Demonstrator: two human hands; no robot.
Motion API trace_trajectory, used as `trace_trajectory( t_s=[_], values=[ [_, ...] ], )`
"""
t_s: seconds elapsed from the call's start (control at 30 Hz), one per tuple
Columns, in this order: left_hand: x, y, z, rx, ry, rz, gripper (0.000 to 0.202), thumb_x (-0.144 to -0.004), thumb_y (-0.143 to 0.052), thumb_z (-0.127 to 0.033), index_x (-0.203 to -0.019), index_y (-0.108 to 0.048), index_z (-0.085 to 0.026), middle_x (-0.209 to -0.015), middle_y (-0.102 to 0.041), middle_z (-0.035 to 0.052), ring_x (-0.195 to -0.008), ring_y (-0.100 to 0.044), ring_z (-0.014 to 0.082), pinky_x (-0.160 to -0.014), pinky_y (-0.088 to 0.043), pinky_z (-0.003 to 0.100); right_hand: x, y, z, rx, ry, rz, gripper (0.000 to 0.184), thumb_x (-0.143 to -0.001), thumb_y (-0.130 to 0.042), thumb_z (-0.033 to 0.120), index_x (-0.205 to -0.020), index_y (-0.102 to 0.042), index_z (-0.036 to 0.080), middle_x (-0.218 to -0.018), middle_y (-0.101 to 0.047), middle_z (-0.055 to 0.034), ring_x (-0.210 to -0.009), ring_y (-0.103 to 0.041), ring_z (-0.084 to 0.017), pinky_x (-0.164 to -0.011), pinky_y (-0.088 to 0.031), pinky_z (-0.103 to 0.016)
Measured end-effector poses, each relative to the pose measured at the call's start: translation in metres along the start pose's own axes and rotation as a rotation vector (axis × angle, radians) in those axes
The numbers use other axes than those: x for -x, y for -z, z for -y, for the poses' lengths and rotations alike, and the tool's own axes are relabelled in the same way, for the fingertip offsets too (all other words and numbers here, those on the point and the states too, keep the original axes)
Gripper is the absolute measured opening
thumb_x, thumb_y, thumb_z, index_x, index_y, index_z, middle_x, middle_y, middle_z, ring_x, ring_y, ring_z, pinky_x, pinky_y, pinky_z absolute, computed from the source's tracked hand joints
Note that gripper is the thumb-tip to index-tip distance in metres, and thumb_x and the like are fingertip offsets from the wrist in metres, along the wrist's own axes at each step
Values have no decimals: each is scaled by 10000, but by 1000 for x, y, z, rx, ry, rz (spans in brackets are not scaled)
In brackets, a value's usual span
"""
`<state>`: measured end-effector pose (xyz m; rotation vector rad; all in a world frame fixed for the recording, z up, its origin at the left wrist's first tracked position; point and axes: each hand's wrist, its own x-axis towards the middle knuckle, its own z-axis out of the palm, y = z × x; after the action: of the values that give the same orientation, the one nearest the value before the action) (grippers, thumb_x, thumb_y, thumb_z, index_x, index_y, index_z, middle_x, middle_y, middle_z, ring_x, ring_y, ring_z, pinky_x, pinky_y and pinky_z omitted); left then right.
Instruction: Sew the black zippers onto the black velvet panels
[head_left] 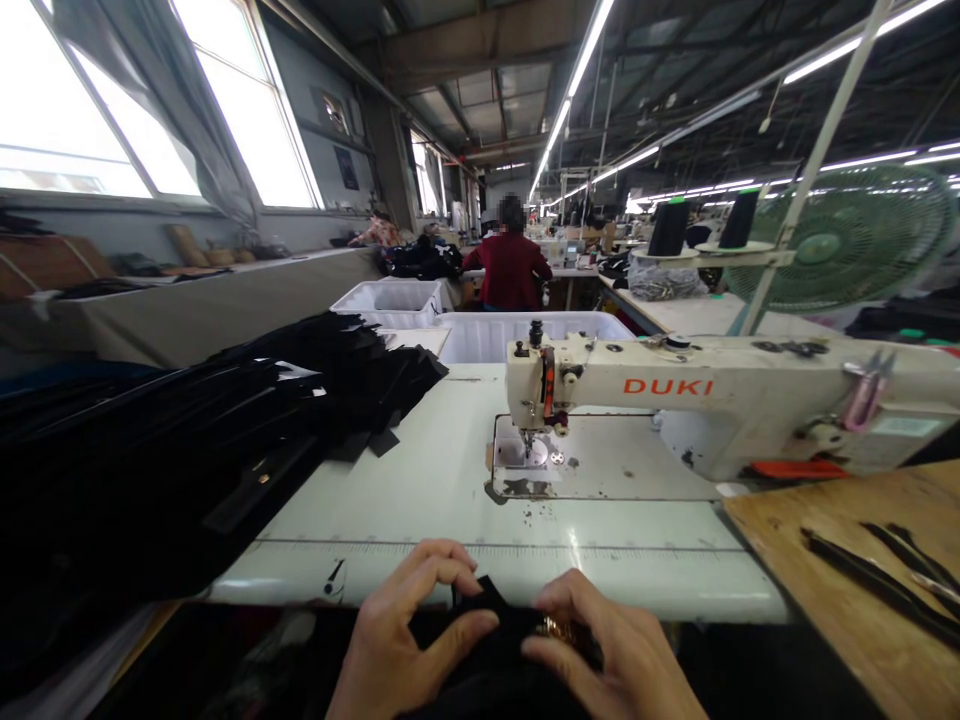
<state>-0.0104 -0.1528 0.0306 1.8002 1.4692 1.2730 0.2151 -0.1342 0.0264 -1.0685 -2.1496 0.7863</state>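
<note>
At the near edge of the sewing table, my left hand (412, 630) curls its thumb and fingers around a piece of black fabric (499, 660). My right hand (611, 650) grips the same piece from the other side. A shiny gold-coloured metal part (556, 628) shows between the right thumb and fingers; its kind is too small to make out. Beyond both hands stands a sewing machine (615, 385) marked DUKI, its needle and foot (530, 445) over the metal plate. A large heap of black fabric pieces (247, 430) covers the table's left side.
Long black strips (877, 575) lie on a wooden board (780, 510) at right. Pink-handled snips (868, 395) are on the machine. White bins (487, 340) stand behind the table. A person in dark red (516, 268) sits farther off. Thread cones (670, 228) and a green fan (832, 240) are at right.
</note>
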Motion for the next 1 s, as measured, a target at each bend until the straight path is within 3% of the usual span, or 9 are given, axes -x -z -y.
trace_trajectory(
  t_s=[0.17,0.33,0.5,0.7,0.87,1.0],
  values=[
    [0,0,-3,25,53,48,78,-795,-727,-283,-755,-694,-225,-1041,-633,63,-973,-633,233,-876,-481,315,0,-3,1,3,27,-15,87,-930,-612,319,-941,-560,250,-713,-620,60,-602,-606,-107,-603,-486,-163],
    [1,-3,-2,182,75,88,254,-877,-669,-437,-756,-663,-213,-1054,-694,101,-1103,-624,283,-951,-468,363,1,-4,8,-18,19,-76,118,-918,-625,352,-914,-583,241,-680,-615,64,-571,-588,-109,-581,-468,-174],
    [0,-7,4,201,78,75,370,-875,-640,-542,-728,-648,-203,-784,-714,54,-809,-683,222,-770,-515,296,0,1,17,-9,-37,-30,144,-918,-612,352,-864,-584,221,-658,-609,60,-555,-560,-103,-548,-428,-180],
    [4,-9,11,106,167,56,213,-767,-753,-384,-682,-661,-212,-683,-697,-12,-617,-644,168,-562,-483,220,2,-1,14,-49,-144,18,144,-901,-614,345,-834,-598,219,-631,-576,61,-574,-552,-111,-540,-385,-195],
    [2,-8,12,199,128,113,304,-768,-762,-487,-718,-698,-194,-757,-723,44,-715,-689,202,-693,-530,259,2,-4,11,-48,-98,-13,154,-909,-592,353,-834,-597,220,-637,-567,58,-575,-548,-112,-564,-394,-199],
    [0,-7,10,279,126,118,384,-764,-765,-557,-698,-698,-184,-737,-715,62,-683,-684,196,-674,-538,264,2,-10,9,-90,-94,-56,168,-884,-605,350,-786,-576,216,-604,-531,62,-548,-515,-105,-530,-354,-203]
  ],
)
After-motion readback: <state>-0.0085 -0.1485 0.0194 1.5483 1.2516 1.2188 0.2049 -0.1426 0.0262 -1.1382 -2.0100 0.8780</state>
